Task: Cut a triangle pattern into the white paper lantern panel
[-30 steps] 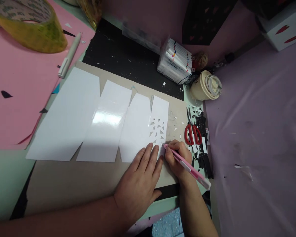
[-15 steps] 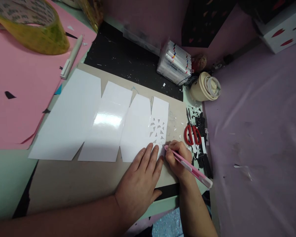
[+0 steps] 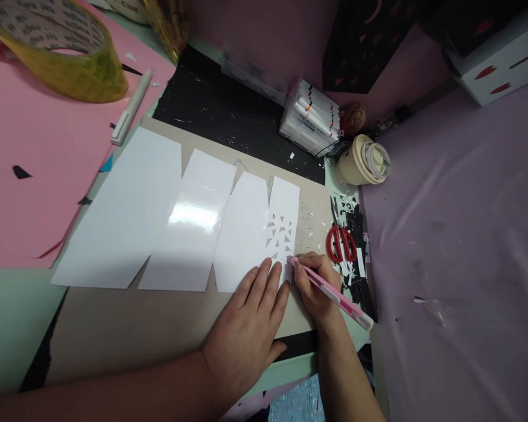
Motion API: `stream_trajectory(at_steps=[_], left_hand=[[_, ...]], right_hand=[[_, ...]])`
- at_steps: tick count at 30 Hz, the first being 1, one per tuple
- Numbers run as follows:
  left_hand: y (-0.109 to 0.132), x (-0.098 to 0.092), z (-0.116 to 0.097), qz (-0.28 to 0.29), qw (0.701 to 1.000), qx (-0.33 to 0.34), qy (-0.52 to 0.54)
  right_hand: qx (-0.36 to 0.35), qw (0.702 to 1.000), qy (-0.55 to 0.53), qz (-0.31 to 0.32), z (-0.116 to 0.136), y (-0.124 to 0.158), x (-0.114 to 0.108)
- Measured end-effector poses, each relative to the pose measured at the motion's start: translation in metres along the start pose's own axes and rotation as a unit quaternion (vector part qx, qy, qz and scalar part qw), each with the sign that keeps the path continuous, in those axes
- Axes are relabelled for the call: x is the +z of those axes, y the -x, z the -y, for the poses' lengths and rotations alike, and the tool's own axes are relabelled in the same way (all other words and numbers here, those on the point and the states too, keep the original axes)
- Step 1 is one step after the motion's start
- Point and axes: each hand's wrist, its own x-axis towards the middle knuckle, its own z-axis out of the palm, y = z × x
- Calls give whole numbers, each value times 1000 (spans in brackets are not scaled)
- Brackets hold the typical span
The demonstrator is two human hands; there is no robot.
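Note:
A white sheet of card with notched edges lies on a grey-brown board. Its narrow right panel has several small triangular cut-outs. My left hand lies flat across the card's lower right edge, fingers stretched out. In my right hand is a pink craft knife, gripped like a pen. The knife's tip meets the card just below the cut-outs, near my left fingertips.
Red-handled scissors lie among black and white scraps at the right. Behind them stand a lidded cup and a case of markers. A yellow tape roll and a white pen-like tool rest on pink paper.
The view has shifted slightly. The knife's rear end has swung a little left and up, while its tip stays near the same spot. My left hand keeps its place on the card.

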Motion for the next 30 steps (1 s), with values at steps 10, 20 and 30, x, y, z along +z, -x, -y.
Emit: stream_trajectory(at_steps=[10, 20, 30], left_hand=[[0, 0, 0, 5, 1000, -1, -14], [0, -2, 1, 20, 1000, 0, -5], [-1, -4, 2, 29, 1000, 1, 8]], right_hand=[[-6, 1000, 18, 2, 0, -1, 1], [-28, 998, 46, 23, 1, 1, -2], [-22, 999, 27, 27, 2, 0, -5]])
